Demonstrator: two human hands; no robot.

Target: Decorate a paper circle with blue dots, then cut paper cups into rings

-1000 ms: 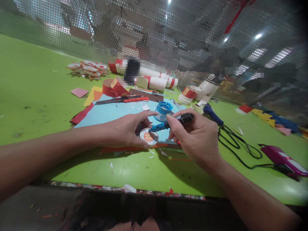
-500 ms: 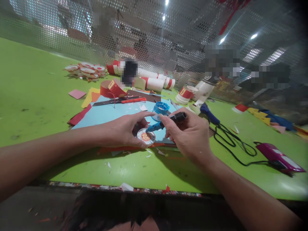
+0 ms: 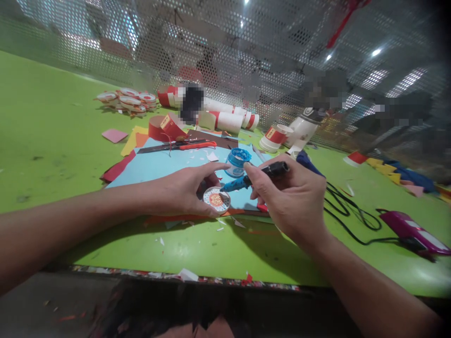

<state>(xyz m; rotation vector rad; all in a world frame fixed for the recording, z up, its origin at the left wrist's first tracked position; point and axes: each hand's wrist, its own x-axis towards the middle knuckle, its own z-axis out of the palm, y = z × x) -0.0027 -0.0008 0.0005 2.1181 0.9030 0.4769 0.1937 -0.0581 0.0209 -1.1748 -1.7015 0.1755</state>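
My left hand point(image 3: 183, 190) curves round a small round disc point(image 3: 216, 200), thumb at its near edge, steadying it on the light blue paper point(image 3: 130, 171). The disc is white with dark marks round its rim and an orange patterned centre. My right hand point(image 3: 294, 195) grips a black pen-like tool point(image 3: 276, 169), its front part smeared with blue. The blue tip is at the disc's upper right edge; whether it touches I cannot tell. Just beyond both hands stands an uncapped jar point(image 3: 237, 162) with blue round its mouth.
Scissors with orange-red handles point(image 3: 197, 145) lie past the jar, beside a red tape roll point(image 3: 164, 127). Stacked discs point(image 3: 128, 101) and white paper cups point(image 3: 227, 121) sit farther back. At right are a corded blue-handled tool point(image 3: 310, 164) and a magenta device point(image 3: 410, 230).
My right hand has shifted right with the pen-like tool, and its tip has moved right along the disc's top. More of the jar now shows. My left hand keeps its hold.
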